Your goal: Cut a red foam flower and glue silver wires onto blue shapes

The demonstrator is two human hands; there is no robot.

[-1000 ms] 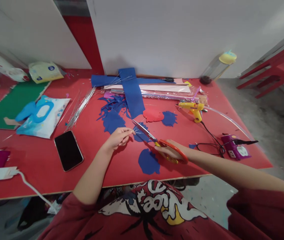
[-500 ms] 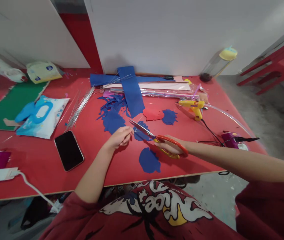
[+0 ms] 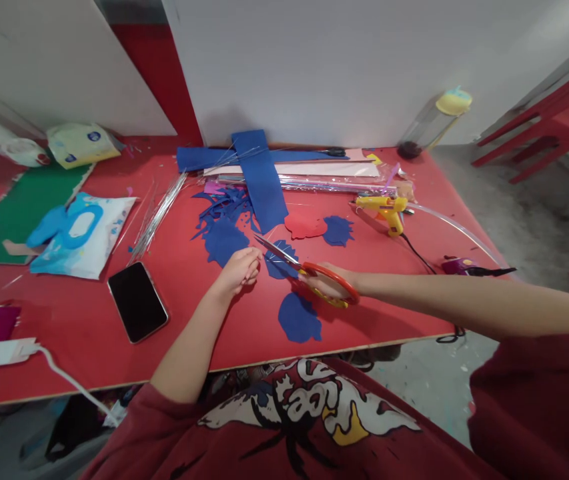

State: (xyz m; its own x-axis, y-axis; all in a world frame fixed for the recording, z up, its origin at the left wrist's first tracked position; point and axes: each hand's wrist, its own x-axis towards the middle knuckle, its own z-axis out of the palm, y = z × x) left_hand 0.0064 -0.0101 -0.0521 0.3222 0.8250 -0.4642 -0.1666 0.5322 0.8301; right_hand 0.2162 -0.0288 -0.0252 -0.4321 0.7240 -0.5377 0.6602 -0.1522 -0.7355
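Observation:
My right hand [image 3: 328,284] grips a pair of scissors [image 3: 331,275] by their red and yellow handles. The blades point left, over a blue cut-out [image 3: 281,268], and their tips are close to my left hand [image 3: 242,269]. My left fingers are closed in a pinch, with thin pale wires at the fingertips; how many they hold is hidden. Nearer my body lies another blue cut-out [image 3: 299,318]. Beyond the blades are a red cut-out [image 3: 305,225] and a small blue one with a jagged edge [image 3: 338,231]. A larger blue piece [image 3: 224,241] lies behind my left hand.
A phone [image 3: 138,302], a wipes pack [image 3: 84,233] and a bundle of wires [image 3: 161,213] lie to the left. At the back are blue strips [image 3: 261,180] and scraps [image 3: 224,205]. A yellow glue gun [image 3: 385,210] with its cord lies right, before a lidded bottle [image 3: 427,123].
My right hand and the scissors have shifted slightly left and up. My left hand has turned a little and moved slightly left, its fingers still closed.

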